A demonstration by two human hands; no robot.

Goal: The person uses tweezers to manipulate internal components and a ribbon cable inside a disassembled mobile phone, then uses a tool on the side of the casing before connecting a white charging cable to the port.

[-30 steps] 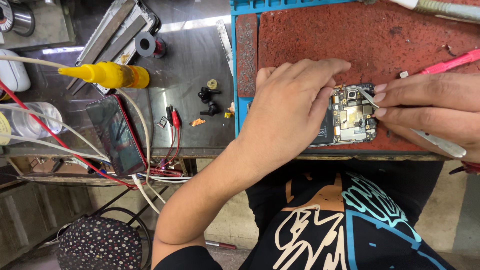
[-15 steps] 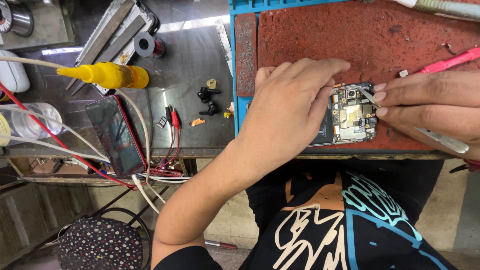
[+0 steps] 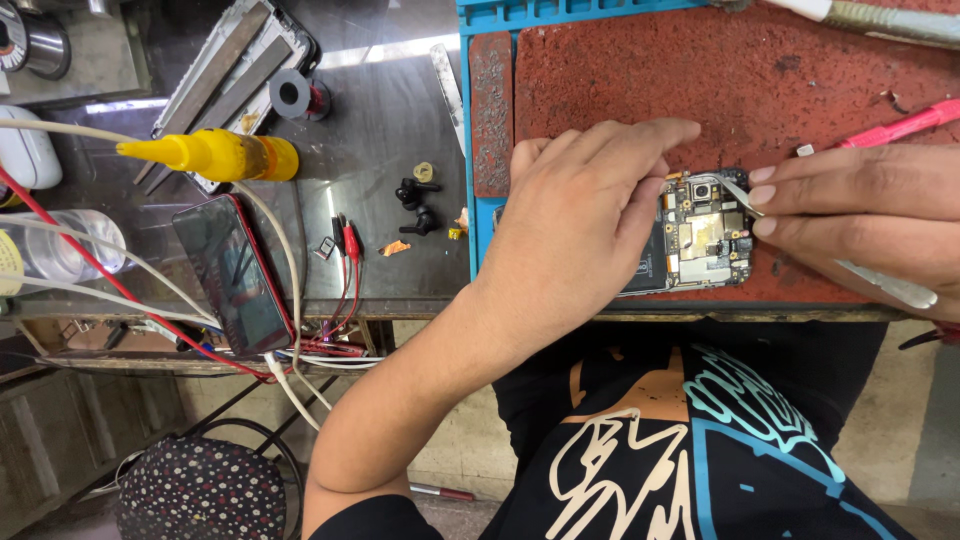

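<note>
Tweezers (image 3: 738,193) barely shifted | left hand (image 3: 580,215) steadies phone board (image 3: 703,232)

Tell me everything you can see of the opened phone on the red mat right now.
The opened phone lies flat, back cover off, near the front edge of the red mat. Its exposed circuit board shows metal shields, a small camera lens near the top and part of a dark battery. The left hand rests over its left side, covering much of it. The right hand holds metal tweezers whose tip meets the board's upper right corner.
</note>
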